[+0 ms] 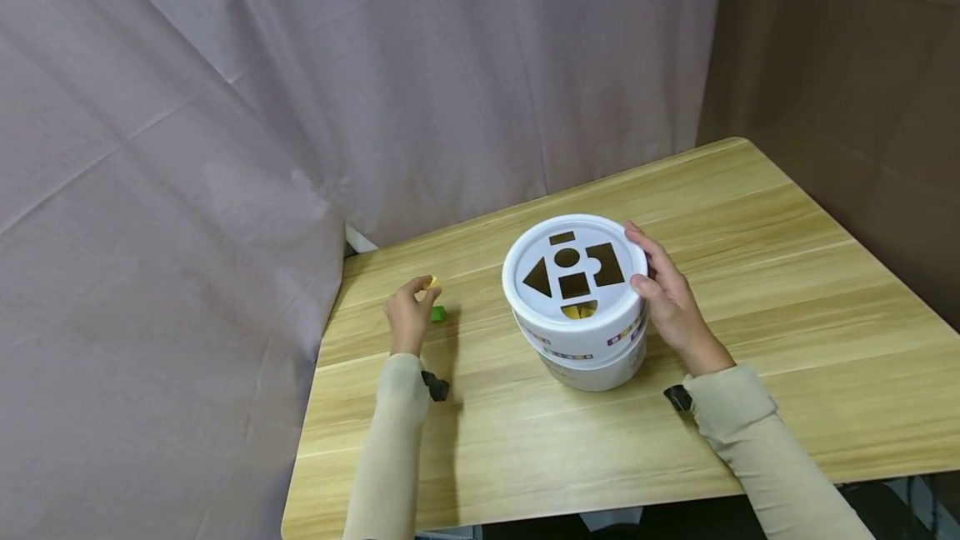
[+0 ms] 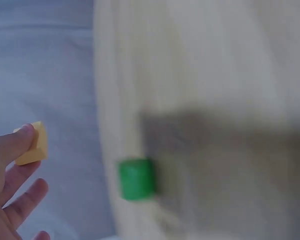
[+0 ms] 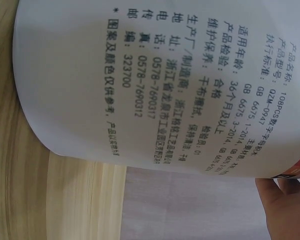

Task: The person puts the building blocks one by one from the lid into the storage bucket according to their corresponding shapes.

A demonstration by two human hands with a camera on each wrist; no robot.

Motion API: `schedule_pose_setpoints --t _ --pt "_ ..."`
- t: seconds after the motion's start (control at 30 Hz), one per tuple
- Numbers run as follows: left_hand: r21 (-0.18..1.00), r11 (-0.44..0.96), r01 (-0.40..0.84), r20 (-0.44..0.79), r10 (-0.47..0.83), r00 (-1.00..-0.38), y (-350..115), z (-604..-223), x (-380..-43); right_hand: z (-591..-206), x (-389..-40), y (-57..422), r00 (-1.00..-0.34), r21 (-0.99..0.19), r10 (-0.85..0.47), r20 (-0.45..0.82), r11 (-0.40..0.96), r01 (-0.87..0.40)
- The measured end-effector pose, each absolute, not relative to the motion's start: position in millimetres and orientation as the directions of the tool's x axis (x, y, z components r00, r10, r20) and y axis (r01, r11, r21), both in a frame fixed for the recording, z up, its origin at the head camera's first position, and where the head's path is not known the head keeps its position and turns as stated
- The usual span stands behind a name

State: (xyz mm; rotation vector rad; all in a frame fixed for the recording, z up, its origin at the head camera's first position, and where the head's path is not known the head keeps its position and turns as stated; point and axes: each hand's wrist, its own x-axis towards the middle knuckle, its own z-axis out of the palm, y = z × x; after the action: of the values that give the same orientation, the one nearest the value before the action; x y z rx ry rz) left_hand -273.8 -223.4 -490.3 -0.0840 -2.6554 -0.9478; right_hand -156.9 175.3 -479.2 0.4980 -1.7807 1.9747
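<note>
My left hand point(image 1: 407, 317) is raised over the left part of the table and pinches a small yellow block point(image 2: 38, 145) between thumb and fingertips. In the left wrist view the block shows slanted faces, like a wedge. Just below that hand a green block point(image 1: 438, 314) lies on the wood; it is blurred in the left wrist view. A white bucket point(image 1: 592, 377) stands upright near the middle. Its white lid point(image 1: 531, 305) has several cut-out holes of different shapes, and something yellow shows through the front one. My right hand point(image 1: 673, 307) grips the lid's right rim, thumb on top.
The wooden table point(image 1: 795, 290) has its left edge close to the left hand. A grey curtain point(image 1: 465, 90) hangs behind and to the left, and a brown one point(image 1: 840, 90) to the right. Printed text covers the bucket's side in the right wrist view.
</note>
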Motion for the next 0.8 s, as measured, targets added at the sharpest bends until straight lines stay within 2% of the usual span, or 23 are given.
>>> schedule_pose_setpoints --t 0.23,0.43,0.8 --pt "0.595 0.716 0.366 0.478 0.051 -0.877 -184 -449 -283 -479 -157 175 -0.838 -0.832 0.074 0.541 -0.099 -0.546" --pt "0.503 0.658 0.56 0.619 0.178 -0.765 -148 -411 -288 -478 -157 175 -0.836 -0.831 0.07 0.545 -0.086 -0.549" --pt "0.358 0.627 0.692 0.627 0.387 -0.676 -86 -364 -263 -479 -158 175 -0.833 -0.826 0.065 0.55 -0.105 -0.554"
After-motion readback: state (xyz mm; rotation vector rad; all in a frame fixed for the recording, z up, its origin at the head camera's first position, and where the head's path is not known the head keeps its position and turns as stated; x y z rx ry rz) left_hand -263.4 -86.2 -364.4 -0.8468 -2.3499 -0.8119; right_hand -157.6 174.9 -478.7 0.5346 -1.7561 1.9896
